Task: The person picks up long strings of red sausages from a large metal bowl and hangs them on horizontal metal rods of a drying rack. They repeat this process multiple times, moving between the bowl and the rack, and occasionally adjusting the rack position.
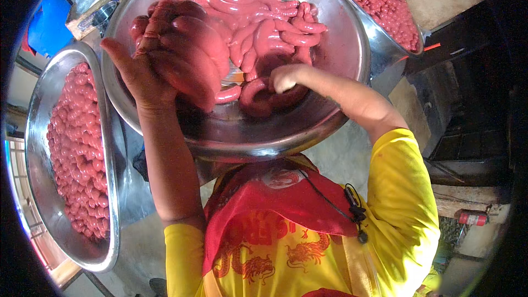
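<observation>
Long red sausages in glossy casings (243, 4) lie coiled and heaped in a large round metal basin (264, 148) in front of me. My left hand (154, 66), thumb spread, is against a thick bundle of the sausages (194, 53) at the basin's left side; its fingers partly disappear among them. Bent at the wrist, my right hand (288, 77) is at a shadowed sausage loop (255, 97) in the right half of the basin. Its fingertips are hidden, so whether they grip the loop does not show. Some orange-tinted liquid is visible between the sausages.
A metal basin of short linked sausages (80, 152) stands at the left, and another (375, 4) at the upper right. Near the upper left are a cardboard box (78, 20) and a blue object (49, 22). A red cylinder (473, 218) lies at the far right.
</observation>
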The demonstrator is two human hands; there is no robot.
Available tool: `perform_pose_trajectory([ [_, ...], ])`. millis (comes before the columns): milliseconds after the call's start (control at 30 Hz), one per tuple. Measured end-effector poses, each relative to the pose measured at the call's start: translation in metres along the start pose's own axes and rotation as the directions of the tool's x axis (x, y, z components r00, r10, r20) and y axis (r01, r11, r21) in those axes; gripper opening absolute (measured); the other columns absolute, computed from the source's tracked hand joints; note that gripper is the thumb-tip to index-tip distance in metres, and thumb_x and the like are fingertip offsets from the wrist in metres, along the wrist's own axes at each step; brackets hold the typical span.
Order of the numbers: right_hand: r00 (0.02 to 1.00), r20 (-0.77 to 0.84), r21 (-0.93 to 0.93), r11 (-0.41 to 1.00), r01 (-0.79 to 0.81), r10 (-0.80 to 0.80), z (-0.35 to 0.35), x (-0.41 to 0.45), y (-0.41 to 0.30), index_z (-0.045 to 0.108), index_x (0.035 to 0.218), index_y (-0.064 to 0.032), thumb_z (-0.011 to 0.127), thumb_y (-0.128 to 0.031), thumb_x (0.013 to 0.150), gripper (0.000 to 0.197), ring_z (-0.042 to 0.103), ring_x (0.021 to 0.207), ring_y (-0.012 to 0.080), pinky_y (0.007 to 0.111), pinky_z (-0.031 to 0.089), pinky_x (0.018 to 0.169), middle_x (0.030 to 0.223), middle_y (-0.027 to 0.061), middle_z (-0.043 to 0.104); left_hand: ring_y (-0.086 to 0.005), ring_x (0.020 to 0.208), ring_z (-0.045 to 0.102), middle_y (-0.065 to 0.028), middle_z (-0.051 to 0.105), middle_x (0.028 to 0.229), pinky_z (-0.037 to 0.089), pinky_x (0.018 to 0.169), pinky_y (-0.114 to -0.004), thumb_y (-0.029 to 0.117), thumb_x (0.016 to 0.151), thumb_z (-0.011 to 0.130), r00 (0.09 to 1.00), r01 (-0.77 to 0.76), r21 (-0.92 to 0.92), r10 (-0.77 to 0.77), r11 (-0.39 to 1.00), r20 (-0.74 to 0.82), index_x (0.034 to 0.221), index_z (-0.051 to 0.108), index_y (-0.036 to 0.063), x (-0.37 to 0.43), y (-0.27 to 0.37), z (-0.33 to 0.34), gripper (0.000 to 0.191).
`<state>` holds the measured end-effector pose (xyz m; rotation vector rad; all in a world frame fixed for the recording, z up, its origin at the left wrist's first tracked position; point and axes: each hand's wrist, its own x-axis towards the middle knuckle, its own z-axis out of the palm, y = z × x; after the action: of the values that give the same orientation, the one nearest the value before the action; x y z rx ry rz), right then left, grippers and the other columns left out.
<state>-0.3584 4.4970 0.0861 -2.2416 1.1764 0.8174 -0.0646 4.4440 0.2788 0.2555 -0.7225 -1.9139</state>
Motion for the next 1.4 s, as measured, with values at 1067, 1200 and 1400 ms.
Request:
perform_pose_trajectory([
  [1067, 0.729, -0.66, 0.745, 0.028, 0.667, 0.183, -0.199, -0.17, -0.046, 0.056, 0.106, 0.0065, 0.056, -0.004, 0.078, 0.029, 0.062, 0.081, 0.0195, 0.028, 0.05, 0.077, 0.102, 0.0125, 0.061, -0.0239, 0.114, 0.048, -0.0135, 0.051, 0.126, 0.035, 0.1, -0.036, 0.087, 0.065, 0.031, 0.923, 0.199, 0.109, -0.224, 0.974, 0.314, 0.127, 0.043, -0.0069, 0.002, -0.007, -0.035, 0.113],
  [1200, 0.744, -0.663, 0.748, 0.075, 0.659, 0.085, -0.22, -0.137, -0.073, 0.061, 0.098, 0.0058, 0.061, -0.007, 0.076, 0.025, 0.064, 0.079, 0.0183, 0.029, 0.052, 0.074, 0.09, 0.0125, 0.065, -0.0254, 0.121, 0.042, -0.0146, 0.047, 0.13, 0.028, 0.105, -0.034, 0.09, 0.06, 0.033, 0.946, 0.217, 0.079, -0.229, 0.973, 0.229, 0.127, 0.042, -0.0088, 0.002, -0.011, -0.036, 0.12],
  [1400, 0.813, -0.582, 0.645, 0.604, 0.469, -0.011, -0.236, -0.107, -0.09, 0.063, 0.09, 0.0025, 0.052, -0.018, 0.086, 0.023, 0.057, 0.084, 0.0138, 0.03, 0.045, 0.075, 0.083, 0.0064, 0.06, -0.0272, 0.127, 0.035, -0.0153, 0.041, 0.136, 0.022, 0.108, -0.038, 0.09, 0.06, 0.031, 0.961, 0.133, 0.285, -0.193, 0.949, 0.196, 0.128, 0.041, -0.0094, 0.001, -0.01, -0.031, 0.12],
])
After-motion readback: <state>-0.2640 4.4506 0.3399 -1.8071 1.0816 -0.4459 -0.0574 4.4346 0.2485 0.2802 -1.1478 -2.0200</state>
